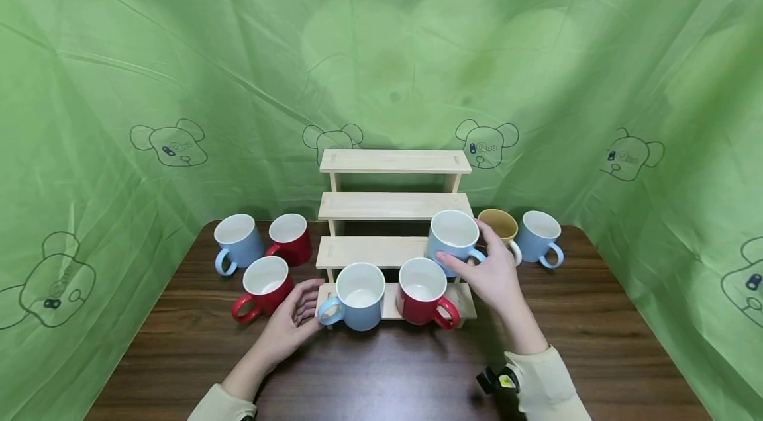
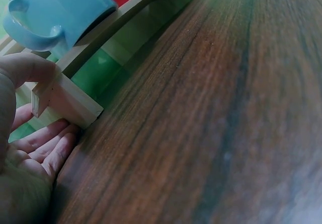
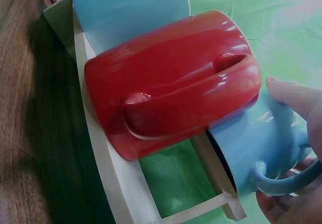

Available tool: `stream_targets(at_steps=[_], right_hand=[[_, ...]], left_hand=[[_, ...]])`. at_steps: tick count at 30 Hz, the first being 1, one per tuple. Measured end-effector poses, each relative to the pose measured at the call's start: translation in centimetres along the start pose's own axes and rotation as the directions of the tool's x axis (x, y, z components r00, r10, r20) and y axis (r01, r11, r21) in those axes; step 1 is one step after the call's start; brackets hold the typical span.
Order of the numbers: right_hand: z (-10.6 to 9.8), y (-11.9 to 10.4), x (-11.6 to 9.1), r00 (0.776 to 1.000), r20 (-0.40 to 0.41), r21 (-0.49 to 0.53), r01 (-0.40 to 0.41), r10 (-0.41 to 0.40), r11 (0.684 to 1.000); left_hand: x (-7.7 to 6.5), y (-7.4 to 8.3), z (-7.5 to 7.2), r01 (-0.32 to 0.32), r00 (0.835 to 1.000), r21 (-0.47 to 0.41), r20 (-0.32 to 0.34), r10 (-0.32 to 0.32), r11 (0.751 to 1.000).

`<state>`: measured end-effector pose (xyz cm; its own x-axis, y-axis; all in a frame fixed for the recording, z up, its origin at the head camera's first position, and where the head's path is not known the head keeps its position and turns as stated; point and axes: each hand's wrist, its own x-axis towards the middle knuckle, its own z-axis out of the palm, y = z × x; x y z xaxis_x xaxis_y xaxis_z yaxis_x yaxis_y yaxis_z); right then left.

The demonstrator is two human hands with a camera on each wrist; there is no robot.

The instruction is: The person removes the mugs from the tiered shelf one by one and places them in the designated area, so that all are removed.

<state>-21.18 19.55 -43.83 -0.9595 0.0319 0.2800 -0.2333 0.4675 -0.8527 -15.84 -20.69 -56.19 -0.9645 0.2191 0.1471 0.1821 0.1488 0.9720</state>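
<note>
A pale wooden stepped rack (image 1: 369,252) stands on the table. My left hand (image 1: 294,323) holds the left end of its lowest step, with the thumb (image 2: 30,67) at the corner and other fingers beside the side panel. On that step sit a light blue mug (image 1: 360,298), handle to the left, and a red mug (image 1: 414,298), handle to the right. My right hand (image 1: 497,272) grips another light blue mug (image 1: 444,249) at the right end of the second step, thumb on its front. Whether this mug's base fully rests there I cannot tell.
Left of the rack stand a light blue mug (image 1: 241,249) and two red mugs, one behind (image 1: 295,249) and one nearer (image 1: 274,295). To the right are a yellow mug (image 1: 505,226) and a light blue mug (image 1: 533,242). A green curtain (image 1: 387,77) hangs behind.
</note>
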Motion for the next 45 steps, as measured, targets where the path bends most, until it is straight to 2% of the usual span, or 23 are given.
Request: stream_targets(at_steps=[10,23,29,45], right_hand=[[0.0,0.2,0.1,1.000,-0.007,0.010,0.004,-0.004,1.000],[0.0,0.0,-0.1,1.000,-0.017,0.001,-0.004,0.004,1.000],[0.0,-0.1,-0.2,1.000,-0.015,0.014,-0.016,0.017,1.000],[-1.0,-0.1,-0.1,0.996,-0.093,-0.038,0.002,-0.005,0.999]], left_hand=[[0.1,0.1,-0.1,-0.041,0.999,0.000,0.009,0.041,0.999],[0.0,-0.2,-0.1,0.018,1.000,0.020,0.000,-0.018,1.000],[0.0,-0.3,-0.1,0.008,1.000,0.013,0.004,-0.008,1.000],[-0.1,-0.3,0.0,0.000,1.000,0.016,0.000,0.000,1.000]])
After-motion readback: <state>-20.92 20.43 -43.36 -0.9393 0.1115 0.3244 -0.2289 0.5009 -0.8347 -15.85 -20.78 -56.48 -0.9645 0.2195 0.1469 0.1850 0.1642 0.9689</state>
